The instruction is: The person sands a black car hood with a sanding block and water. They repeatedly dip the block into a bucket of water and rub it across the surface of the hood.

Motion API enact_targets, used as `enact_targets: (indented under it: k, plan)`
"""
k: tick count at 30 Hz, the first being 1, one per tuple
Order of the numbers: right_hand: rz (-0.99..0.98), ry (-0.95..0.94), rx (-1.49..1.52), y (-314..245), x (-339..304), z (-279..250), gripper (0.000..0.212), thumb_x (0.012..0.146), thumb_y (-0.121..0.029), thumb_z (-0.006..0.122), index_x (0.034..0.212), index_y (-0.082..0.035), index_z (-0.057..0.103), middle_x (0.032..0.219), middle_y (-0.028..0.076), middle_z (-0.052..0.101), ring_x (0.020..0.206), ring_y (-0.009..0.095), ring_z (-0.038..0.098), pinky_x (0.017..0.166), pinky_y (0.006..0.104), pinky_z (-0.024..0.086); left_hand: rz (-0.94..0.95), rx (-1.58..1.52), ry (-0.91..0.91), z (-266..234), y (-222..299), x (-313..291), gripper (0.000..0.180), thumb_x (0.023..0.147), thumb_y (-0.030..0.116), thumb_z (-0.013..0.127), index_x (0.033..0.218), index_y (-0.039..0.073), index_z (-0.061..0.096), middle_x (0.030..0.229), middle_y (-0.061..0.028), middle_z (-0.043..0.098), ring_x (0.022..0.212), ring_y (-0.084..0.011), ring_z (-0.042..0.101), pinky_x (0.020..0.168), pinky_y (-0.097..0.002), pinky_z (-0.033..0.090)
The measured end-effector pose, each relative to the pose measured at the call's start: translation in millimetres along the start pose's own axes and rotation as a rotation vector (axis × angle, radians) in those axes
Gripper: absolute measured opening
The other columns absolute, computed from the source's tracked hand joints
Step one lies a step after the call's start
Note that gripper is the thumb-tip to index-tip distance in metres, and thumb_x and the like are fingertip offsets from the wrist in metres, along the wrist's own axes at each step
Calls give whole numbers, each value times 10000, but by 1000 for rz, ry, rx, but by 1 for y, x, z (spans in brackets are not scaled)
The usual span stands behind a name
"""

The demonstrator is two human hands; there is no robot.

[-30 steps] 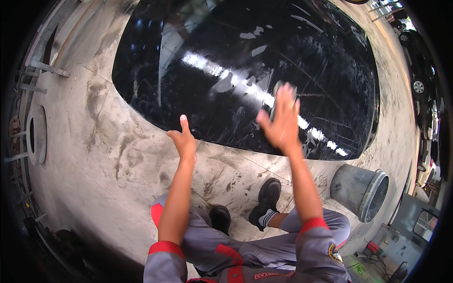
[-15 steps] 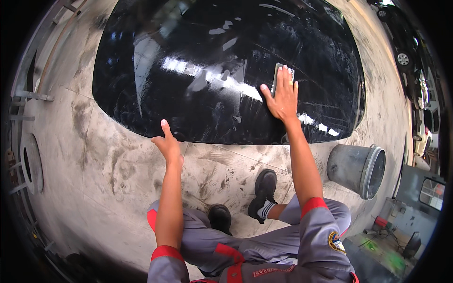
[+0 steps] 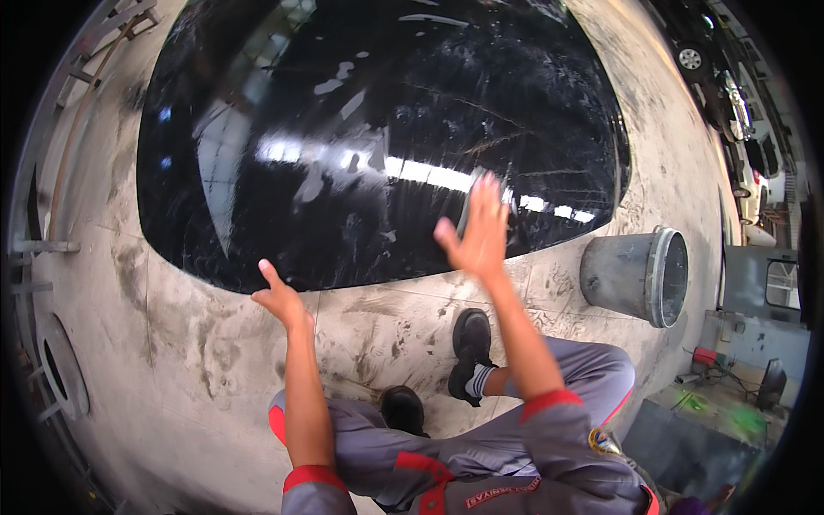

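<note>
A large glossy black car hood [image 3: 326, 223], wet and streaked, fills the upper middle. My right hand [image 3: 479, 240] presses flat on it near its close edge, right of the middle, fingers stretched forward over a thin greyish sanding pad [image 3: 471, 199]. The pad is mostly covered by the hand and blurred. At the hood's near left edge is my left hand [image 3: 283, 303], closed on the rim. Its thumb lies on top, and most of its other fingers are hidden.
A grey bucket [image 3: 622, 276] lies tipped on the stained floor [image 3: 197, 360] at right. A tyre-like ring [image 3: 64, 365] and metal racks stand at left. Cars [image 3: 699, 64] are parked at far right, above a bench [image 3: 687, 438] with cables. My shoes [image 3: 472, 339] are below the hood.
My right hand has slid the sanding pad toward me, closer to the near edge. My left hand stays at the rim. The whole view has shifted, so the hood appears further left.
</note>
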State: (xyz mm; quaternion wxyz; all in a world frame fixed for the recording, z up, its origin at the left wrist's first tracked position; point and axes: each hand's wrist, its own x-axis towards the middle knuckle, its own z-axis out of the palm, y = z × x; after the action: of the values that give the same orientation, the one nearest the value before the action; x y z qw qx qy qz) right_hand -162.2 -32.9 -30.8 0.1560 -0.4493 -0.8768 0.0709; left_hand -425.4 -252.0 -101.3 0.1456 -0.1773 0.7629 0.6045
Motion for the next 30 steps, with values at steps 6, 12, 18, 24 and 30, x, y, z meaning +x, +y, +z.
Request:
enact_targets:
  k: [6, 12, 18, 24, 30]
  plan:
    - [128, -3, -101, 55, -5, -20, 1042, 936, -699, 530, 1590, 64, 253, 1685, 276, 177, 1574, 418, 157, 1234, 625, 142, -96, -22, -115, 10, 24, -29, 861, 966, 630, 630, 1301, -117, 361, 1284, -260, 512, 1160, -283, 579, 977, -394, 526]
    - [235, 31, -85, 52, -39, -7, 1115, 926, -728, 522, 1589, 107, 197, 1688, 298, 129, 1576, 438, 123, 1238, 632, 100, -20, 42, -32, 9, 15, -16, 904, 944, 657, 643, 1291, -128, 357, 1279, -264, 516, 1157, -286, 571, 994, -398, 517]
    - [273, 17, -76, 77, -37, -20, 1007, 958, -700, 506, 1606, 26, 250, 1705, 211, 180, 1585, 373, 150, 1211, 695, 50, -7, -39, -76, 8, 13, -12, 748, 945, 610, 680, 1105, -88, 467, 1113, -178, 594, 884, -201, 616, 718, -332, 523]
    - [337, 47, -76, 43, -56, -3, 1119, 917, -736, 525, 1601, 84, 190, 1693, 269, 157, 1587, 407, 111, 1208, 695, 29, 18, -100, -62, 7, 11, -6, 652, 947, 577, 700, 986, -64, 591, 970, -107, 668, 690, -154, 614, 518, -293, 479]
    - [387, 60, -118, 107, -11, -28, 1030, 956, -720, 466, 1613, 33, 216, 1709, 212, 163, 1590, 345, 153, 1224, 672, 5, -73, -61, -215, 7, 21, -20, 612, 953, 576, 692, 961, -24, 572, 969, -89, 664, 696, -147, 612, 524, -298, 489]
